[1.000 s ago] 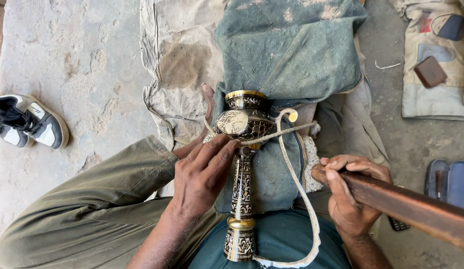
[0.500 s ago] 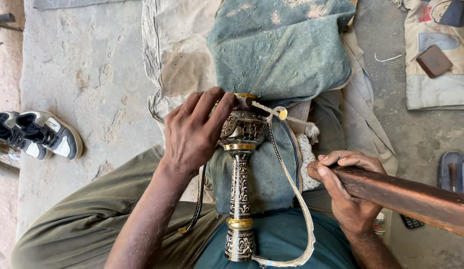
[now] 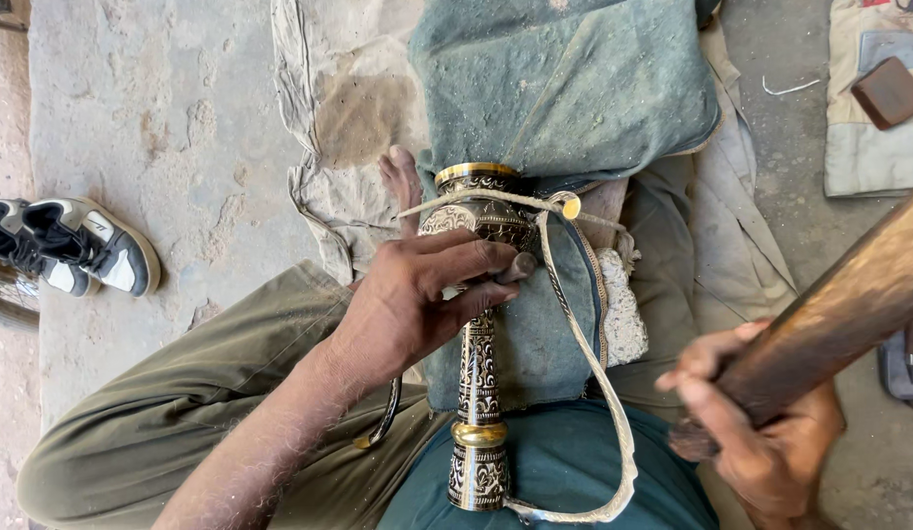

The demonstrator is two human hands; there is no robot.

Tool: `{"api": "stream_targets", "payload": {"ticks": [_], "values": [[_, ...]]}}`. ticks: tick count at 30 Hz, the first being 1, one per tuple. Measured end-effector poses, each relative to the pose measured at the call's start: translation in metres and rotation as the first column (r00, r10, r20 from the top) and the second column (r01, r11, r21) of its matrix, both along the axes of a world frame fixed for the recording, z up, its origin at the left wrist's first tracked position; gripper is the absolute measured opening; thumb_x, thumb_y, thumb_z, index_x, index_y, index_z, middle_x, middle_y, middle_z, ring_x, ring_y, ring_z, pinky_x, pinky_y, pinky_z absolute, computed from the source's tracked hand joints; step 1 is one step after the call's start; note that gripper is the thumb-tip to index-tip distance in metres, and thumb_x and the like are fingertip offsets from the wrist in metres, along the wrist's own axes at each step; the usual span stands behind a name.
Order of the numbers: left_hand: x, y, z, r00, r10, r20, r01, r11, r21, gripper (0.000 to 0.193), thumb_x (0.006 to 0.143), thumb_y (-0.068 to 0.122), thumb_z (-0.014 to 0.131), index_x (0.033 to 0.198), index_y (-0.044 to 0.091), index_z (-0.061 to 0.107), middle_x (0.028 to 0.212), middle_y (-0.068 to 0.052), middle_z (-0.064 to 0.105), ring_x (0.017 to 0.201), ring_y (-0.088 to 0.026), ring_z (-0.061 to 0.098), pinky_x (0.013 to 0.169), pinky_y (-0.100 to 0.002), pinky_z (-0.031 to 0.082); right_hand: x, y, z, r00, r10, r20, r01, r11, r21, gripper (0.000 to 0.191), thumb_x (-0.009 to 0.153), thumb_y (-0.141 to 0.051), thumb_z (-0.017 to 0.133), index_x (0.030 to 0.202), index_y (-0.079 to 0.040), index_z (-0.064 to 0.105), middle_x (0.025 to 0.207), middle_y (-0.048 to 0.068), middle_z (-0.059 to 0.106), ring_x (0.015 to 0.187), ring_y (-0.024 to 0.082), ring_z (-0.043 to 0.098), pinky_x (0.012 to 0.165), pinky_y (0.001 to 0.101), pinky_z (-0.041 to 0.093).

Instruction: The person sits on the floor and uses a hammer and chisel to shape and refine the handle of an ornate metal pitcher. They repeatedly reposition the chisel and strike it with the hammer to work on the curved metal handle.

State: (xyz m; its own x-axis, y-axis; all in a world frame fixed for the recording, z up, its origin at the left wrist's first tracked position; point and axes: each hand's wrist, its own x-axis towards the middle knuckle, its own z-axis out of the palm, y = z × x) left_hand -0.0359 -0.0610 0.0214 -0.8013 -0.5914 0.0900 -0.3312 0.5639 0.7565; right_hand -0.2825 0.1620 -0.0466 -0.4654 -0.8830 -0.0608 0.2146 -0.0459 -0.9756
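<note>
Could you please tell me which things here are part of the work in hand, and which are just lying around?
In use:
- engraved metal piece, under the left hand
- small tool in the left hand
- wooden mallet in the right hand
- cord
- green cloth

Lying about:
- sneakers
- brown block

The floor [image 3: 132,128] is rough pale concrete, pitted and stained, lit by bright, flat daylight. On its left side lies a pair of black-and-white sneakers [image 3: 78,250], side by side. A worn beige cloth [image 3: 339,118] with a darker brown stain is spread across the middle, its edge frayed and wrinkled. Over it lies a dusty green cloth [image 3: 574,88], folded and creased. At the upper right, the floor turns greyer and grittier; a patterned mat [image 3: 859,147] lies there with a small brown block [image 3: 889,92] on it. A short white scrap [image 3: 790,88] lies just beside the mat.
</note>
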Motion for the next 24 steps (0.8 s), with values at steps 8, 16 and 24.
{"api": "stream_targets", "payload": {"ticks": [8, 16, 24], "values": [[-0.008, 0.003, -0.001, 0.998, -0.01, 0.068, 0.012, 0.999, -0.033, 0.034, 0.1, 0.019, 0.071, 0.131, 0.008, 0.062, 0.108, -0.01, 0.069, 0.087, -0.029, 0.073, 0.073, -0.041, 0.06, -0.018, -0.006, 0.003, 0.943, 0.227, -0.241, -0.127, 0.92, 0.371, 0.042, 0.079, 0.008, 0.077, 0.114, 0.001, 0.055, 0.096, 0.011, 0.07, 0.08, 0.016, 0.069, 0.065, 0.0309, 0.058], [-0.003, 0.007, -0.007, 0.999, -0.008, 0.033, 0.01, 0.999, -0.046, 0.037, 0.099, 0.017, 0.069, 0.135, 0.01, 0.061, 0.109, -0.009, 0.069, 0.09, -0.027, 0.073, 0.073, -0.04, 0.061, -0.041, -0.022, 0.023, 0.666, 0.36, -0.653, 0.044, 0.855, 0.516, 0.037, 0.082, -0.001, 0.08, 0.113, 0.002, 0.06, 0.09, 0.011, 0.072, 0.077, 0.019, 0.072, 0.073, 0.0343, 0.057], [-0.003, 0.009, -0.012, 1.0, 0.003, 0.009, -0.002, 0.999, -0.044, 0.039, 0.099, 0.016, 0.072, 0.137, 0.011, 0.061, 0.106, -0.008, 0.068, 0.088, -0.025, 0.072, 0.072, -0.038, 0.06, -0.047, -0.041, 0.051, 0.173, 0.507, -0.845, -0.005, 0.858, 0.513, 0.053, 0.07, 0.002, 0.079, 0.12, 0.008, 0.064, 0.09, 0.022, 0.071, 0.075, 0.028, 0.074, 0.063, 0.0372, 0.058]]}}
